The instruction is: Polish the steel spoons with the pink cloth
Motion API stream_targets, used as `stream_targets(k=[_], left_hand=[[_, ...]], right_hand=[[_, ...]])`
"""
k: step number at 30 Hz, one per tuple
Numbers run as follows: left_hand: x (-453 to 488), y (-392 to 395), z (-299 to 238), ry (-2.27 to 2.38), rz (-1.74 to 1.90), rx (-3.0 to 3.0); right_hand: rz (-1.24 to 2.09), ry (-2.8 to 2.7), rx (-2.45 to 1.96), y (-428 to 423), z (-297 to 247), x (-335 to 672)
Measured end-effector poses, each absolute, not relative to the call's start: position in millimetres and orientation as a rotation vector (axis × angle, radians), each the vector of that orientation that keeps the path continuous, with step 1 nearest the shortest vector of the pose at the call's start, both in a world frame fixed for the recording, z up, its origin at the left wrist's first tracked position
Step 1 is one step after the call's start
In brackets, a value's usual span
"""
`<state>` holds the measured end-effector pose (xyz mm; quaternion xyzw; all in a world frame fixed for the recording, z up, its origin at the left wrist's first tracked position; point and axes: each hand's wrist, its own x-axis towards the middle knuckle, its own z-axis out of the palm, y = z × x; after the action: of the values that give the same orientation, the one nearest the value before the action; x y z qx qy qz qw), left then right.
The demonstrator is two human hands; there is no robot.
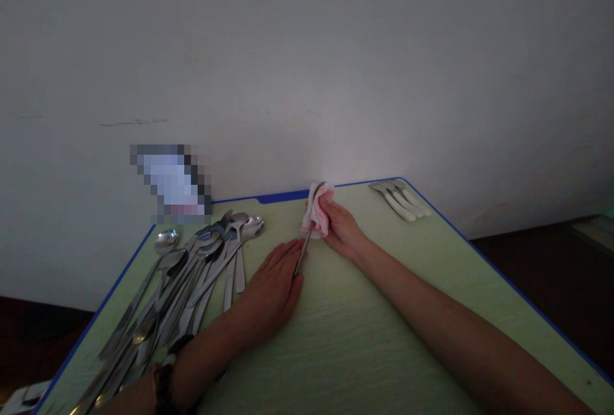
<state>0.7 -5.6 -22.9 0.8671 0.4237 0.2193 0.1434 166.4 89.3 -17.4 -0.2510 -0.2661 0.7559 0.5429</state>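
Observation:
My left hand (273,290) is closed on the thin metal handle of a piece of cutlery (304,250), slanting up and away above the table. A pink and white cloth (316,213) is wrapped around its far end, so I cannot tell its exact kind. My right hand (341,226) grips the cloth from the right, fingers pressed around it. To the left of my left hand lies a loose pile of metal spoons and other cutlery (192,274), partly hidden by my left forearm.
Three forks (400,201) with white handles lie side by side at the back right of the green, blue-edged table (364,338). A blurred-out device with a bright screen (167,181) leans at the back left. Behind the table rises a pale wall (307,70).

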Motion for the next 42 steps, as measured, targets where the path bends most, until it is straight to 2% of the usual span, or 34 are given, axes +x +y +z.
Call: stream_targets(k=[9,18,25,33,42], left_hand=[[2,-6,-19,1.223,0.636,2.491],[-1,-7,-15,1.131,0.636,2.505],[-2,-10,-3,1.027,0.598,2.392],[0,-9,-1,1.023,0.621,2.357],[2,-8,-1,1.058,0.646,2.355]], right_hand=[[1.827,-0.708,-0.623,87,-19,167],[1.489,-0.53,-0.681,93,-21,162],[1.515,-0.698,-0.715,88,-19,162],[1.745,-0.805,-0.706,85,-16,168],[1.681,-0.669,-0.696,88,-16,165]])
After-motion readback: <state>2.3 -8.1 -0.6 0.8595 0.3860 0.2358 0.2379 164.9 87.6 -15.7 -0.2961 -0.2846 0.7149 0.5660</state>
